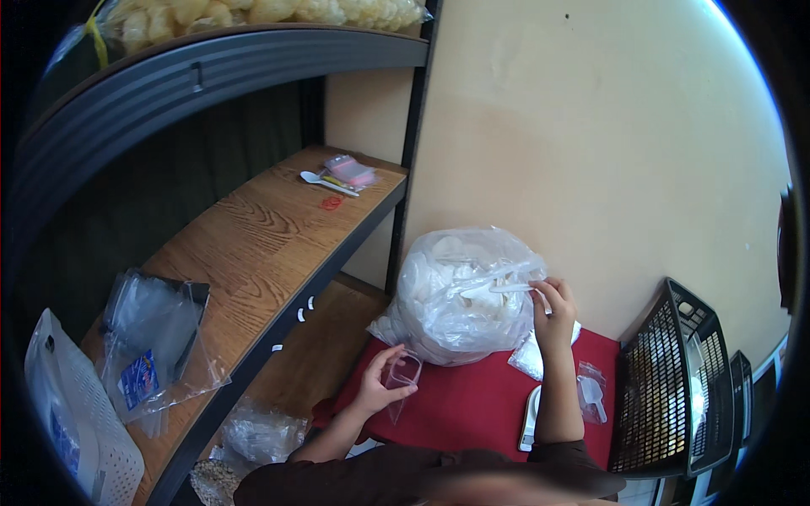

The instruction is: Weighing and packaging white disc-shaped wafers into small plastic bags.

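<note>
Your left grip (377, 386) pinches a clear plastic bag (406, 372), your right grip (554, 310) a slim white utensil (512, 287) — likely scooping; next move wants bag mouth open.

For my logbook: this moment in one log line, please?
left hand: clear pouch | right hand: white utensil, at big clear bag

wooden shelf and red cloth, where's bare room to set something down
Widest bare patch: mid wooden shelf, between the plastic bags and red bands. The red cloth is bare between the left hand and the white device. Crowded: its back, by the big bag, and right, by the scoop bag.
</note>
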Action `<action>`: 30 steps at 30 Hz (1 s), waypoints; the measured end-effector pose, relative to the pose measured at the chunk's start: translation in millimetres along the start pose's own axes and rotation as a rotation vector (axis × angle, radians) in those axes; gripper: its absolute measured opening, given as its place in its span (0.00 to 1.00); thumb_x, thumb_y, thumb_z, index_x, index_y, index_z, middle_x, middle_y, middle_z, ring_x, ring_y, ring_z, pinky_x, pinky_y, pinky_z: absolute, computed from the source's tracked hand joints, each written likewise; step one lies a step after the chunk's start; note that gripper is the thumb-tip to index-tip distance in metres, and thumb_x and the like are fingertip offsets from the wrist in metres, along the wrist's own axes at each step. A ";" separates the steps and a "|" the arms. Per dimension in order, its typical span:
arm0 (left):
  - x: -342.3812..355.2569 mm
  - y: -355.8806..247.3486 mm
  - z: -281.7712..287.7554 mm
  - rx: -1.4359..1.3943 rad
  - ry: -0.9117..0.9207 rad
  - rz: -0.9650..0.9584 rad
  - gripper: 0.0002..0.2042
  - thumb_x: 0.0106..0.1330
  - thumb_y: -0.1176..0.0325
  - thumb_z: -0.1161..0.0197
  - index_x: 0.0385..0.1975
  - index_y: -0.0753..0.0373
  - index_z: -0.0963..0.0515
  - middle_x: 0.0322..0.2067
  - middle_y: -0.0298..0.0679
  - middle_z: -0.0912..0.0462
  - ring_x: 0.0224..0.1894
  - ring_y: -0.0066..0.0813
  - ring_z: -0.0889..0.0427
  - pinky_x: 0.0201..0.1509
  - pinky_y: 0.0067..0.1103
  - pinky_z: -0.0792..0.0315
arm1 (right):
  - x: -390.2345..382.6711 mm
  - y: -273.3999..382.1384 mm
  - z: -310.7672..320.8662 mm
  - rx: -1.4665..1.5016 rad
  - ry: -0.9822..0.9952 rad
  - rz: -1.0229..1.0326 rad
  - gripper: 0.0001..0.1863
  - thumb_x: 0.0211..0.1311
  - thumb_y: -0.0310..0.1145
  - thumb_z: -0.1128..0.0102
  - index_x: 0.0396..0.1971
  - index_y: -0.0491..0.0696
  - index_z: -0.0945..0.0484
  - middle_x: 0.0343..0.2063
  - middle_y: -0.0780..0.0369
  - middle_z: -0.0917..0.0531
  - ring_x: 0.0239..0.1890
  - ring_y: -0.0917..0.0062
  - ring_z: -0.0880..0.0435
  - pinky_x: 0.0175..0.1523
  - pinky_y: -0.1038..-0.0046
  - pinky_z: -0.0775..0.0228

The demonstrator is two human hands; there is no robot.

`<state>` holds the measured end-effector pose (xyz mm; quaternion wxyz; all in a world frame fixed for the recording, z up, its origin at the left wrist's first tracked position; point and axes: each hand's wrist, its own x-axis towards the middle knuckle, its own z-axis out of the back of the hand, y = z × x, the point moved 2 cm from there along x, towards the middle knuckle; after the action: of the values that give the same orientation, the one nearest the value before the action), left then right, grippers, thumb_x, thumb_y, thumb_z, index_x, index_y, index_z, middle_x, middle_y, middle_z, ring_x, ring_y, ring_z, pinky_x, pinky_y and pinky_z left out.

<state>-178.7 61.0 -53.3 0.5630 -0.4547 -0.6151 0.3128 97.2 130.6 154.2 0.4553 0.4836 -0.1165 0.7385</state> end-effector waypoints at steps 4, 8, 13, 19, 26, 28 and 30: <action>17.7 -11.7 -13.4 0.112 -0.141 -0.158 0.38 0.49 0.72 0.24 0.63 0.67 0.35 0.52 0.41 0.28 0.53 0.31 0.26 0.60 0.27 0.32 | -16.2 -4.5 19.8 0.155 -0.125 -0.167 0.06 0.57 0.20 0.36 0.34 0.42 0.18 0.30 0.61 0.20 0.29 0.79 0.23 0.36 0.78 0.30; 29.2 -42.5 -34.4 0.350 -0.262 -0.362 0.41 0.45 0.69 0.22 0.62 0.68 0.35 0.52 0.46 0.30 0.52 0.36 0.26 0.58 0.29 0.32 | -47.9 8.6 32.2 0.526 -0.251 -0.350 0.06 0.58 0.20 0.36 0.36 0.39 0.21 0.26 0.66 0.22 0.28 0.86 0.27 0.35 0.83 0.36; 29.0 -77.5 -65.5 0.627 -0.232 -0.519 0.48 0.38 0.62 0.18 0.62 0.69 0.37 0.54 0.50 0.31 0.55 0.46 0.30 0.60 0.36 0.35 | -69.4 45.4 35.1 0.693 0.000 -0.237 0.08 0.53 0.18 0.34 0.35 0.39 0.21 0.27 0.62 0.20 0.28 0.80 0.25 0.36 0.80 0.33; 23.1 -99.3 -95.9 0.786 -0.217 -0.490 0.52 0.34 0.59 0.18 0.64 0.67 0.39 0.55 0.49 0.31 0.57 0.46 0.32 0.62 0.39 0.41 | -67.8 68.4 56.4 0.629 0.179 -0.129 0.09 0.51 0.19 0.33 0.34 0.39 0.20 0.25 0.62 0.21 0.30 0.78 0.23 0.37 0.77 0.32; -0.9 -111.0 -120.1 0.797 -0.154 -0.443 0.54 0.33 0.61 0.18 0.65 0.67 0.41 0.56 0.49 0.33 0.57 0.45 0.32 0.63 0.38 0.41 | -81.8 65.6 83.3 0.626 0.260 -0.112 0.25 0.51 0.27 0.29 0.51 0.43 0.25 0.38 0.58 0.20 0.40 0.69 0.21 0.46 0.71 0.28; -7.1 -111.2 -125.7 0.818 -0.139 -0.455 0.54 0.33 0.61 0.18 0.65 0.67 0.42 0.56 0.48 0.33 0.57 0.45 0.32 0.63 0.38 0.41 | -88.2 63.4 86.9 0.648 0.193 -0.072 0.24 0.52 0.27 0.30 0.51 0.45 0.24 0.38 0.61 0.20 0.40 0.74 0.21 0.41 0.74 0.29; -13.1 -113.5 -131.1 0.840 -0.139 -0.465 0.55 0.33 0.61 0.18 0.66 0.67 0.42 0.55 0.48 0.33 0.57 0.45 0.32 0.63 0.38 0.41 | -94.4 62.4 88.6 0.699 0.194 -0.104 0.19 0.53 0.26 0.32 0.47 0.44 0.22 0.38 0.60 0.19 0.41 0.71 0.20 0.44 0.72 0.29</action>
<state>-74.7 -12.0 65.5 0.7105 -0.0167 -0.5570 0.4297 113.2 -11.3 138.2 0.3085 0.5427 0.2112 0.7521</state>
